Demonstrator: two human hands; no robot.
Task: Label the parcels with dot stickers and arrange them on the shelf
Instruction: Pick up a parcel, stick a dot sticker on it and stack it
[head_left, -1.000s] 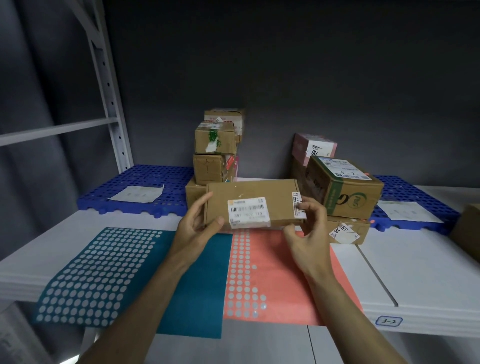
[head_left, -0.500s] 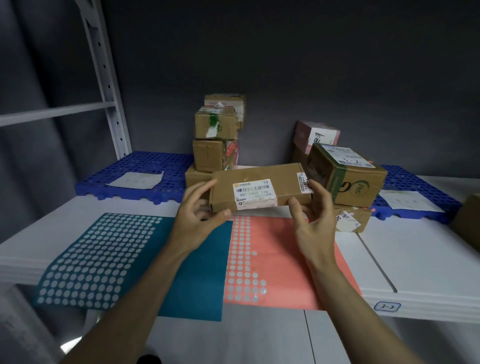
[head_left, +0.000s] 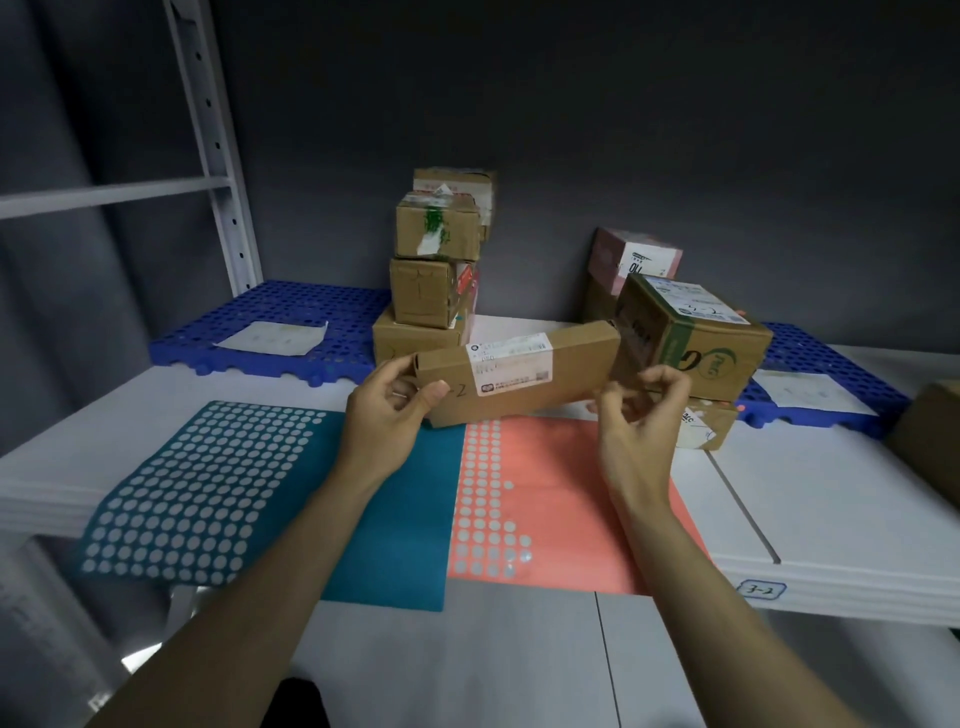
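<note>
Nearest, two sticker sheets lie on the white shelf (head_left: 831, 499), both hanging over its front edge: a teal sheet (head_left: 384, 519) on the left, mostly empty dot holes, and a pink sheet (head_left: 571, 499) beside it with holes down its left strip. A tag reading 3-2 (head_left: 761, 590) sits on the shelf lip. Above the sheets both hands hold one flat parcel (head_left: 576, 374) in the air, tilted, right end higher, shipping label up, "-2" handwritten near the left end. Left hand (head_left: 387, 410) has a closed grip, thumb on top and fingers curled round the left end. Right hand (head_left: 641, 415) has curled fingers at the lower right corner; it looks like a pinch on the edge, but contact is partly hidden. Whether a dot sticker is on this parcel cannot be told. Behind, a stack of brown boxes (head_left: 434, 275) stands left of centre, and a green-printed box (head_left: 691, 338) sits on a low box, with a pink box (head_left: 636, 260) further back. Two blue mats (head_left: 280, 322) with paper slips lie at the rear, left and right. Judgement: task is midway, several parcels already shelved, this one not yet placed. Open room is on the left mat and on bare shelf right of the pink sheet; the gap between the stacks is tight, and the parcel's raised end is near the green-printed box.
</note>
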